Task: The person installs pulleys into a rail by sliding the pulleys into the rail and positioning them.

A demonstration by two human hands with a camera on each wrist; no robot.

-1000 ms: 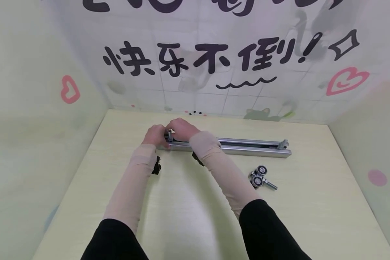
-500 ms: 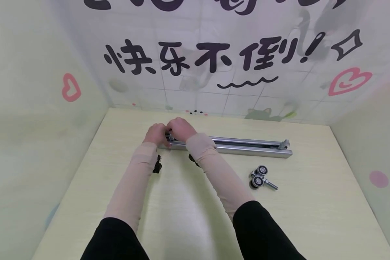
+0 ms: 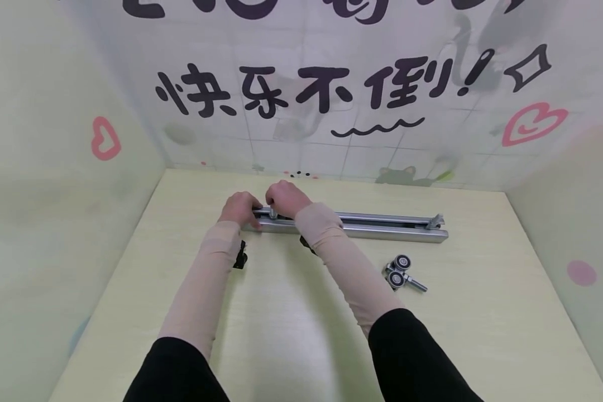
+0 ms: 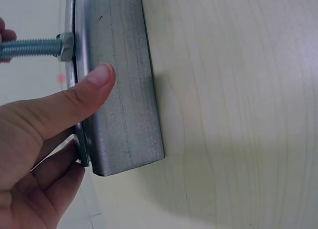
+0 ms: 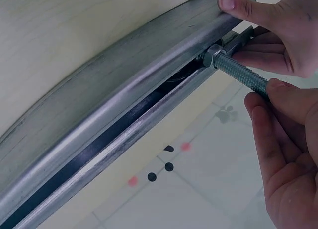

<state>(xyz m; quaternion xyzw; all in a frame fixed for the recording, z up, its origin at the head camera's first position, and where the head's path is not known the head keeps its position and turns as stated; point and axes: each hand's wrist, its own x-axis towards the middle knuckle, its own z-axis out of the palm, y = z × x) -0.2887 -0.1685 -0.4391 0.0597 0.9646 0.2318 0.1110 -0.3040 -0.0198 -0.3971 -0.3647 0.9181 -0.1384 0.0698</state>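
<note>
The slotted metal rail [image 3: 382, 232] lay across the pale wood-grain tabletop [image 3: 487, 318], its long slot facing up, its left end in the person's left hand and the rest running off to the right of both hands. Left of the grip, out on the side wall, I could see a pink heart [image 3: 105, 153].

The left hand [image 3: 239, 209] was clamped on the rail just short of that end, thumb flat along the near wall, fingers bent in at the far side. Immediately to its right a threaded bolt [image 5: 241, 74] stood up out of the slot, with a hex nut [image 5: 214, 56] sitting at the slot's lips. The right hand [image 3: 287, 199] had the bolt's upper part pinched between thumb and fingers, above the rail and close beside the left hand.

Well to the right of that pinch, an upright metal fitting [image 3: 435, 221] rose from the rail's other end, too small for me to make out clearly. Nearer the person, to the right of the right forearm, a roller trolley [image 3: 399, 271] lay on the tabletop, its threaded stud [image 3: 416, 283] pointing away to the right.
</note>
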